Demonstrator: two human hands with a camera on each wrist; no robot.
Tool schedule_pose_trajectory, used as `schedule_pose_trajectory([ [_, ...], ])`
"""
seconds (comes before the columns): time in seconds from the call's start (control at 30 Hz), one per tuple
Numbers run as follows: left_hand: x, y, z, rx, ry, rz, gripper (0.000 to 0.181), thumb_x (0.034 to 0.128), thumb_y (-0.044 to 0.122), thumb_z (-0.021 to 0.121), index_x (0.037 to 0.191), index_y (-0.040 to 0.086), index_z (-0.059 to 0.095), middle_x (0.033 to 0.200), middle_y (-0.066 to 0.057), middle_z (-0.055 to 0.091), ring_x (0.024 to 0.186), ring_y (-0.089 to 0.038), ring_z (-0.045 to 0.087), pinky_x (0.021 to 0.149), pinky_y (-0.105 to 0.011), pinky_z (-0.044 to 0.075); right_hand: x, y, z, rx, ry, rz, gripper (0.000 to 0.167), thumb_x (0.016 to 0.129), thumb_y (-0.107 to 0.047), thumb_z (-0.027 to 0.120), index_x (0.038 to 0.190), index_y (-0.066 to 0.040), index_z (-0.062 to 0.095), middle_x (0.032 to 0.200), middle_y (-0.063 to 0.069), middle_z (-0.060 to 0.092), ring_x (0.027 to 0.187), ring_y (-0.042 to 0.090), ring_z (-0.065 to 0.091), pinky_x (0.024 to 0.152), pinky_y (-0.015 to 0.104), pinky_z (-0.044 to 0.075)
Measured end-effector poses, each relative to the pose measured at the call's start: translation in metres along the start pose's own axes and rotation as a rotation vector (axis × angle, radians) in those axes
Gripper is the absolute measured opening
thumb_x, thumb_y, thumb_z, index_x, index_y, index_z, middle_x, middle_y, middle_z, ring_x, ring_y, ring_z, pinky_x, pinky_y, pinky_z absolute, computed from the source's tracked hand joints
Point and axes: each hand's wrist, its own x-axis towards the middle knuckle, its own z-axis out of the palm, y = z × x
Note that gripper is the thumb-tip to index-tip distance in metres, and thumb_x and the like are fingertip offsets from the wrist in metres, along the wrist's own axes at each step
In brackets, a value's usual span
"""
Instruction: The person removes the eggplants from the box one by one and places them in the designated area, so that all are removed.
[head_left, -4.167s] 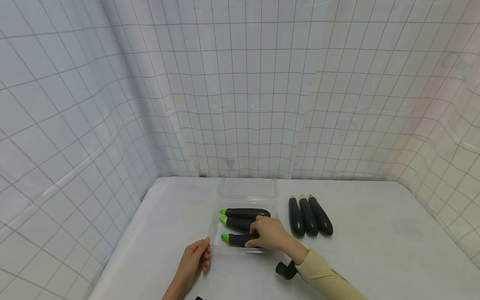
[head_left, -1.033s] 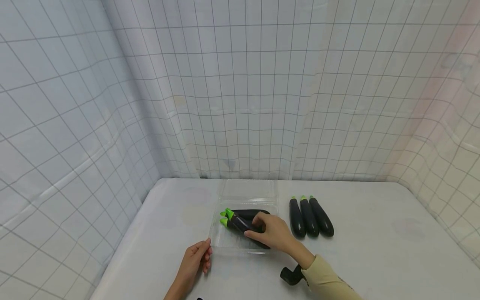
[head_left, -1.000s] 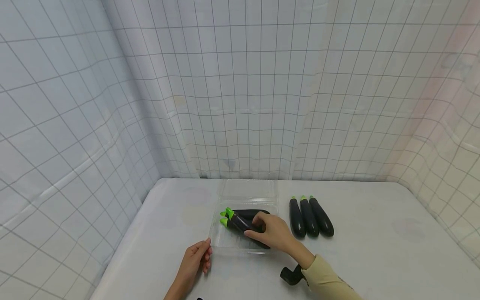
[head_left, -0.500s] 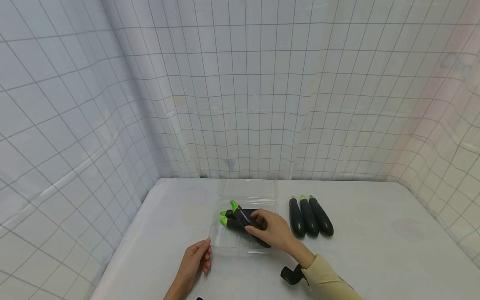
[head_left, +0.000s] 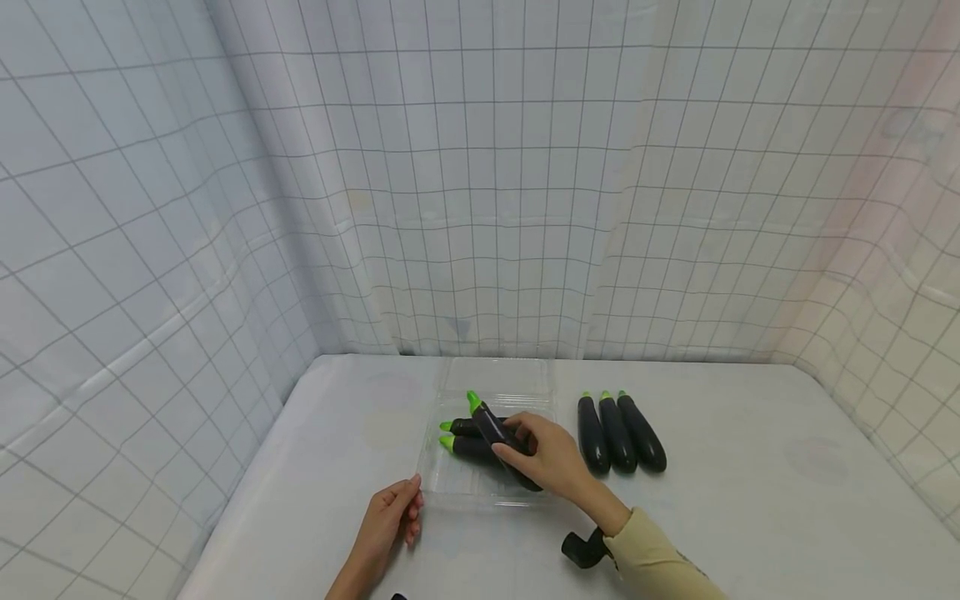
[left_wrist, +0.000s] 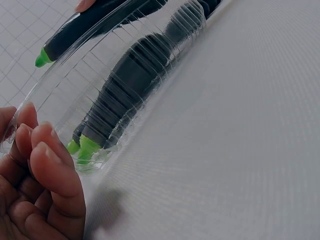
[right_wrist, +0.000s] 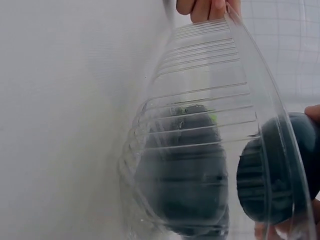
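Note:
My right hand [head_left: 551, 460] holds a dark eggplant [head_left: 489, 423] with a green stem, its stem end raised and tilted away from me. It is over a clear plastic container [head_left: 459, 482], where two more eggplants, one farther back [head_left: 465, 427] and one nearer [head_left: 472, 449], lie side by side with stems to the left. My left hand [head_left: 388, 518] pinches the container's front left corner. The left wrist view shows the held eggplant [left_wrist: 75, 37] above the rim. In the right wrist view its blunt end [right_wrist: 262, 175] shows partly through the clear wall.
The container's open lid [head_left: 495, 377] lies flat behind it. Three eggplants [head_left: 617, 435] lie close together on the white table [head_left: 750, 467] to the right. A black device [head_left: 582, 550] is by the right sleeve. White grid-patterned curtains [head_left: 487, 208] enclose the table.
My right hand has taken the front eggplant from the container floor, lifted it and turned its stem end up and away over the other two. My left hand has stayed at the corner.

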Motion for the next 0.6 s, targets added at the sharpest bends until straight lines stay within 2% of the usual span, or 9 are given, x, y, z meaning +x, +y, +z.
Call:
schedule_pose_trajectory([
  [0.27,-0.0003,-0.0003,0.0,-0.002,-0.001,0.002,0.039,0.0959,0.036,0.056,0.077,0.003,0.053,0.065,-0.002,0.045,0.048,-0.012,0.045,0.042,-0.022,0.04,-0.0005,0.0024,-0.0025,0.023,0.067,-0.022,0.036,0.084,-0.043,0.07,0.111,-0.019,0.064,0.081,-0.013,0.054,0.063,0.004,0.047,0.054,0.023,0.041],
  [0.6,0.0009,-0.002,-0.0003,-0.002,0.002,0.005,0.039,0.096,0.036,0.055,0.077,0.002,0.053,0.065,-0.002,0.045,0.048,-0.013,0.045,0.041,-0.022,0.04,0.0,0.0055,-0.0069,0.021,0.095,-0.011,0.035,0.085,-0.043,0.07,0.111,-0.021,0.064,0.078,-0.014,0.053,0.062,0.004,0.047,0.052,0.023,0.04],
])
